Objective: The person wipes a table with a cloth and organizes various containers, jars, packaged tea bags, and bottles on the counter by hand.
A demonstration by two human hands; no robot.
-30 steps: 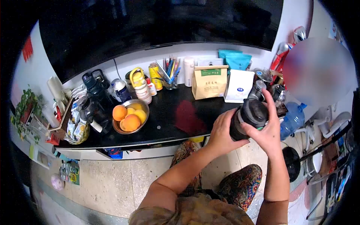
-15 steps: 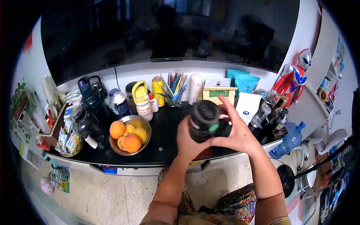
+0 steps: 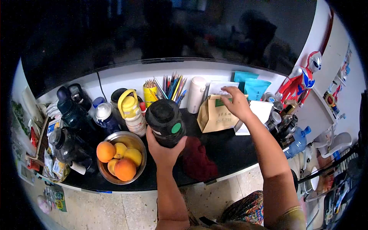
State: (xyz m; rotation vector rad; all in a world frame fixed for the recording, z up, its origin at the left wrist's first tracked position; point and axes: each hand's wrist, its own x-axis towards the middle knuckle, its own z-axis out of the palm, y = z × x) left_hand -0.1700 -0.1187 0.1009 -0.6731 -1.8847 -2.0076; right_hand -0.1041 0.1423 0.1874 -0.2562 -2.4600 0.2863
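lit modestly indoors, with no visible lamp to trace. looks brightest on the white painted wall (image 3: 134, 76) and pale speckled floor (image 3: 111, 207). mirrors faint window-like patches and dark shapes in the wide glossy black screen (image 3: 214, 42). glints along the round silver metal bowl (image 3: 128, 139). bends strongly toward a black circular border, softening at far left and right.

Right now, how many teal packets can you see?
2 visible: the rear teal packet stands by the wall; the front teal packet overlaps its lower right. Others may be hidden.
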